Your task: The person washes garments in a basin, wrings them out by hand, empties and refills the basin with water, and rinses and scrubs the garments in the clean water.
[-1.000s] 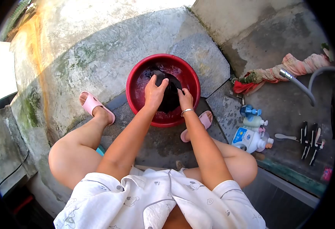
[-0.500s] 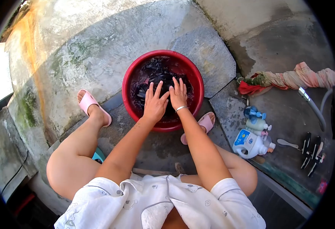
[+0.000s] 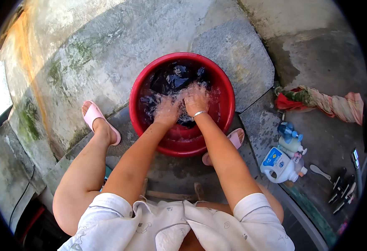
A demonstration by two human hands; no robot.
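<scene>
A red basin [image 3: 230,104] on the ground holds water and a dark wet cloth [image 3: 171,79]. My left hand [image 3: 166,111] is pushed into the water at the middle of the basin, against the near side of the cloth. Close beside it, my right hand [image 3: 196,99], with a silver bracelet at the wrist, is down in the water too. Splashing water covers the fingers of both hands, so whether they grip the cloth is hidden.
To the right stand a white detergent jug [image 3: 275,165], a blue bottle [image 3: 289,130] and a pump bottle [image 3: 292,144]. Beyond them lie a white brush [image 3: 320,172], several black-handled items [image 3: 342,188], a twisted cloth [image 3: 317,101] and a hose [image 3: 356,161]. Pink slippers [image 3: 92,113] flank the basin.
Both hands have gone from spread-fingered on top of the dark cloth down into the water, which now splashes around them. The cloth bulges toward the far side of the basin.
</scene>
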